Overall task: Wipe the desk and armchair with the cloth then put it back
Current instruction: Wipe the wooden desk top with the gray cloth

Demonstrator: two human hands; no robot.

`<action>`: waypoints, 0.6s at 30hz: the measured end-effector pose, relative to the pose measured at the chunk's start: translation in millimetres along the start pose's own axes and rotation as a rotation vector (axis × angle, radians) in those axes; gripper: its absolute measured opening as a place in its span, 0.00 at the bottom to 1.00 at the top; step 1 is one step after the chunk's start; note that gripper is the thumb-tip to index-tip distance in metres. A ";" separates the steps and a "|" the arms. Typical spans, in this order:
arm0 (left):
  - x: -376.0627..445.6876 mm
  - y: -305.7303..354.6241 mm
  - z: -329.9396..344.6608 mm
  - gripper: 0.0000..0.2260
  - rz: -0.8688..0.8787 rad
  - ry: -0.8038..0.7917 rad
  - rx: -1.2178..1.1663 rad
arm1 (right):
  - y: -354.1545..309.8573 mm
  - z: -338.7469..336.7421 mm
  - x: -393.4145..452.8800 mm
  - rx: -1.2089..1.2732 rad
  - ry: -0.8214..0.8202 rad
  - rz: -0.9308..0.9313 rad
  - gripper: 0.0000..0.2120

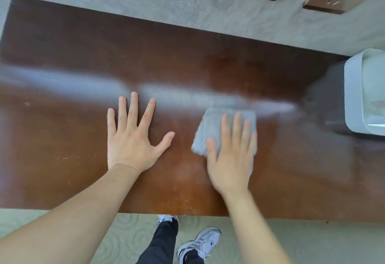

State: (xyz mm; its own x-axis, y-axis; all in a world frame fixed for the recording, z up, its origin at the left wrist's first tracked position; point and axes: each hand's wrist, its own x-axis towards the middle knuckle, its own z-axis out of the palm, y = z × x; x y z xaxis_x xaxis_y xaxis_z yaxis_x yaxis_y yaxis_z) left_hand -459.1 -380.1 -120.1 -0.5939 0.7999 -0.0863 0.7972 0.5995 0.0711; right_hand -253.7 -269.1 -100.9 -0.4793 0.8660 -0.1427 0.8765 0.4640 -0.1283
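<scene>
Right hand (230,155) lies flat, fingers straight, pressing the grey cloth (218,128) onto the desk (73,117), right of centre. Cloth sits under and ahead of the fingers; its far edge runs roughly left-right. Left hand (133,136) is spread flat on bare wood just beside it, holding nothing. The right hand is the one on the cloth, so prob. the wiping hand. White bin (354,92) at the desk's right end is cut off and blurred. Armchair not in view; right side smeared, hard to read.

A pale grey cloth (224,127) lies on the reddish-brown desk (83,55), above cream carpet (129,234) with swirls.
</scene>
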 end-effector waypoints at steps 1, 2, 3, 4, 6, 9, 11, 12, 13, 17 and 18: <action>0.2 -0.3 0.5 0.39 0.000 0.003 0.001 | -6.2 6.1 -32.8 0.013 -0.024 -0.021 0.31; 0.1 -0.7 0.6 0.39 0.000 0.001 0.002 | -12.4 11.3 -59.1 0.019 -0.051 -0.039 0.31; 0.0 -0.9 0.7 0.39 -0.001 -0.001 0.002 | -17.3 14.1 -75.1 0.024 -0.071 -0.052 0.31; 0.3 -1.0 1.0 0.39 -0.002 0.001 0.002 | -20.4 16.0 -79.3 0.025 -0.079 -0.065 0.30; 0.5 -1.3 1.1 0.39 -0.002 -0.003 0.012 | -23.7 15.4 -62.0 0.017 -0.087 -0.105 0.30; 0.4 -1.7 1.1 0.39 0.000 -0.006 0.018 | -30.8 5.7 6.5 -0.009 -0.080 -0.176 0.30; 0.0 -1.5 1.3 0.39 -0.002 -0.008 0.010 | -41.9 -0.8 67.7 -0.013 -0.063 -0.154 0.31; 0.2 -1.8 1.2 0.39 -0.005 -0.008 0.001 | -49.5 -3.8 98.2 -0.010 -0.067 -0.143 0.30; 0.1 -1.9 1.0 0.39 -0.006 -0.009 -0.007 | -56.6 -7.2 125.9 0.009 -0.091 -0.131 0.30; -0.7 -3.0 1.7 0.39 -0.007 0.003 -0.016 | -68.6 -14.4 174.6 0.060 -0.187 -0.130 0.31; -0.7 -3.1 1.9 0.39 -0.007 0.004 -0.018 | -67.7 -13.8 168.5 0.068 -0.186 -0.142 0.31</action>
State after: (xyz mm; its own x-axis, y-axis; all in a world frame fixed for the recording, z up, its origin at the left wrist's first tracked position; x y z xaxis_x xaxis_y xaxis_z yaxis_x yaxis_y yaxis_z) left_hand -460.9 -382.6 -122.1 -0.5997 0.7959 -0.0830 0.7910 0.6053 0.0886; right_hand -393.1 -152.0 -102.8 -0.6027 0.7410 -0.2962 0.7980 0.5594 -0.2244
